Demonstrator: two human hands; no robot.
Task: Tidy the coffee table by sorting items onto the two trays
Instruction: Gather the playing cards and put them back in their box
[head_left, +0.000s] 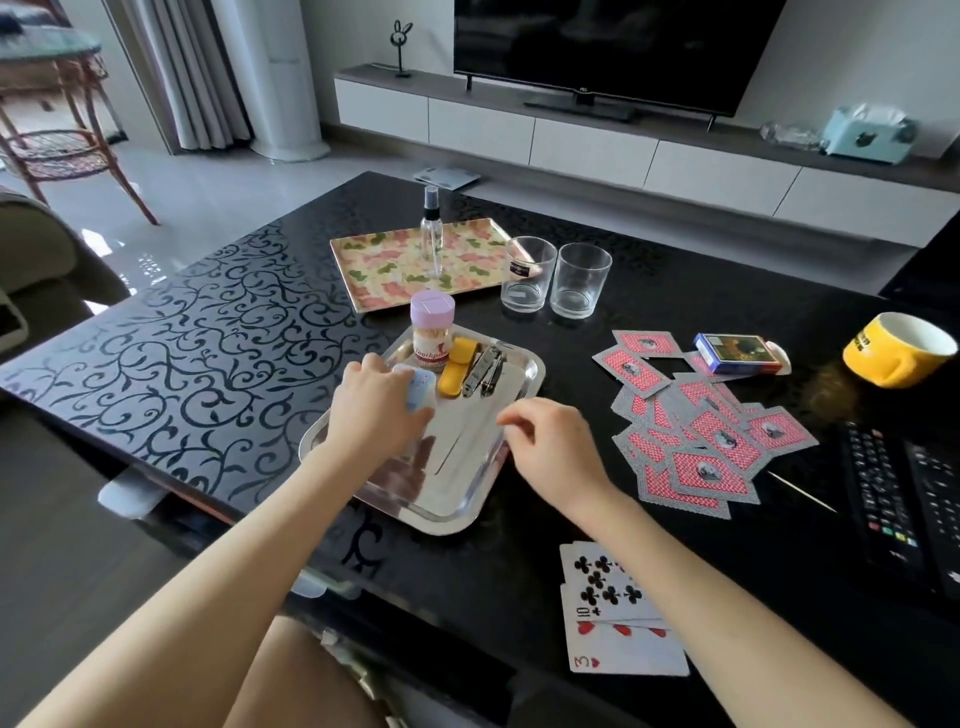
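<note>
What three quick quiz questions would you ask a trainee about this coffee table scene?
1. True or false: the spray bottle stands on the floral tray.
2. How many drinking glasses are in view?
3. What does the left hand hold? A: a pale blue item over the silver tray; B: a spoon; C: nothing.
Key: 1 true; 2 two; 3 A.
</note>
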